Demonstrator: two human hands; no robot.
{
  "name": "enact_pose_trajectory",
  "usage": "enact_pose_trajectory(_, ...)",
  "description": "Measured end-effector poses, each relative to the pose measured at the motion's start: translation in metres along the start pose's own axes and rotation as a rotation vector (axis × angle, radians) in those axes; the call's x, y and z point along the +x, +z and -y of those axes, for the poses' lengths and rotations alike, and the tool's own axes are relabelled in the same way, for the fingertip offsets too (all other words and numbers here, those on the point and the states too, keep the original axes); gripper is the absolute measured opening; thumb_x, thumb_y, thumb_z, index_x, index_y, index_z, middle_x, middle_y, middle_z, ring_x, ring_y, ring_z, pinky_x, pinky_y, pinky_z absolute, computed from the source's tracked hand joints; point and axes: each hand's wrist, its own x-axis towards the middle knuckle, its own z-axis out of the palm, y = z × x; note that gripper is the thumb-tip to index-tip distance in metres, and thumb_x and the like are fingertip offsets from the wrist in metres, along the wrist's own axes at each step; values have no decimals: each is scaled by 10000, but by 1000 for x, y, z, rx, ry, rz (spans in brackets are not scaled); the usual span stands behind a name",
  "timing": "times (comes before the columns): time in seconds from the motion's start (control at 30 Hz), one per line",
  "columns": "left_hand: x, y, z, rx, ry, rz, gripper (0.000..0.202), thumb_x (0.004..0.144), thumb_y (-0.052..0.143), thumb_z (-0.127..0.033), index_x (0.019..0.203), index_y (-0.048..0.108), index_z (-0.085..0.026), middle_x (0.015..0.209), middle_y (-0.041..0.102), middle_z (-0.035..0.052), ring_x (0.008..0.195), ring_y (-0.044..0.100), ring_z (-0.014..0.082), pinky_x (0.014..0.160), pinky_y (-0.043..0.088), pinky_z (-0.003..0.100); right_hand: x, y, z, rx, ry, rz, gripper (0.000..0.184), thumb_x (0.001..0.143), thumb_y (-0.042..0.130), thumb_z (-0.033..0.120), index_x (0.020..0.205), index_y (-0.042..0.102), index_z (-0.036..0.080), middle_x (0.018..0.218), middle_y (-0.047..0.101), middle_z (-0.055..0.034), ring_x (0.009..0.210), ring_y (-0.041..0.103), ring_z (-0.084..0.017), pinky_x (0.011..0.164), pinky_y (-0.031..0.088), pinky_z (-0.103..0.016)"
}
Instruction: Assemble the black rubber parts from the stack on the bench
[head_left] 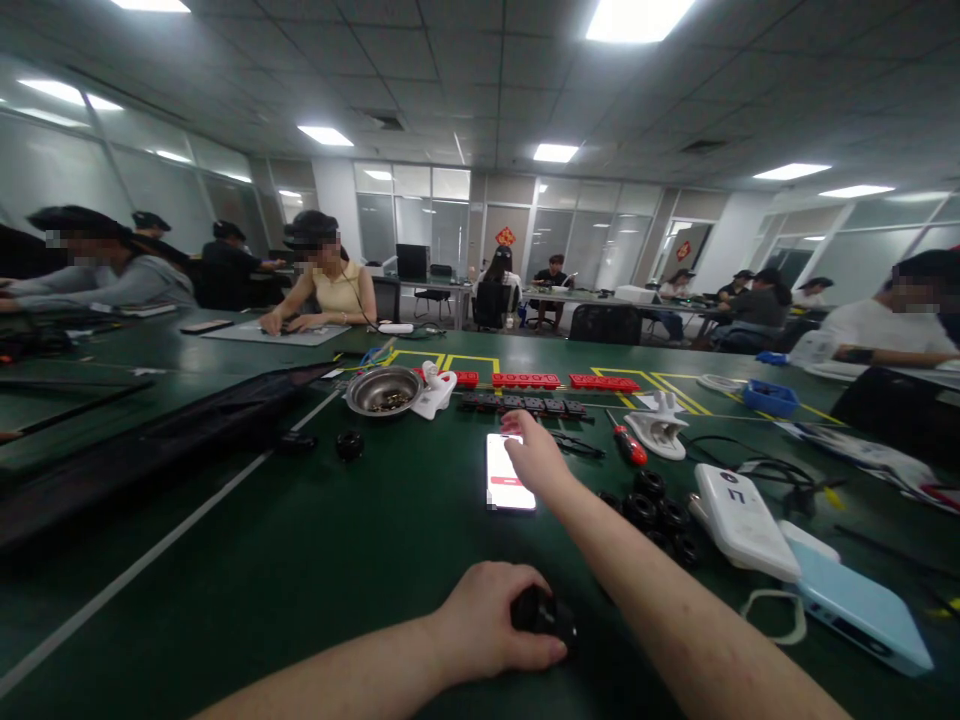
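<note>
My left hand (491, 620) rests on the green table near its front edge, fingers curled round a small black round part (546, 613). My right hand (534, 457) reaches forward over a lit phone (506, 475) lying flat on the table, fingers bent down and touching its upper right corner. Several black ring-shaped parts (660, 512) lie in a cluster just right of my right forearm.
A metal bowl (384, 390) with small parts, a white holder (435, 392), red strips (525, 380) and a red-handled screwdriver (628, 445) lie beyond the phone. White devices (739, 520) and a pale blue box (862, 605) sit at right. A black bag (150, 440) lies left. Other people sit around.
</note>
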Motion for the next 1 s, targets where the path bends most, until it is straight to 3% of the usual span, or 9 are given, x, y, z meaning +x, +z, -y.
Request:
enact_pose_trajectory(0.1,-1,-1,5,-37,-10,-10,327,629,609,-411,890,620,-214,747,615,11,632,544,164,529,362,217,45,9,-12,-120,-5,100,250,782,468,116,1030,476,137,982,557,-73,931,510,-190,816,391,-356)
enact_pose_trajectory(0.23,0,-1,11,-76,-26,-15,354,628,601,-451,895,618,-219,753,626,15,633,550,171,522,362,225,67,23,-39,-245,-30,233,220,829,483,257,1011,508,135,1011,541,-54,898,530,-185,777,430,-395)
enact_pose_trajectory(0.43,3,-3,15,-164,-51,23,356,624,602,-457,889,618,-220,765,637,7,637,564,163,519,375,217,67,34,-52,-315,-68,315,213,832,481,265,996,519,135,984,553,-49,881,538,-177,764,441,-383)
enact_pose_trajectory(0.73,5,1,16,-96,-66,36,421,582,597,-520,883,609,-226,755,627,-13,643,552,142,524,358,202,68,19,-69,-318,18,228,233,854,433,304,989,508,130,905,568,-39,780,559,-149,700,458,-340)
enact_pose_trajectory(1.0,5,-4,9,-72,-98,44,414,579,603,-506,894,608,-237,751,614,-18,631,535,133,512,344,195,60,20,-63,-292,-61,283,200,843,458,278,966,520,133,914,570,-36,823,552,-158,717,454,-346)
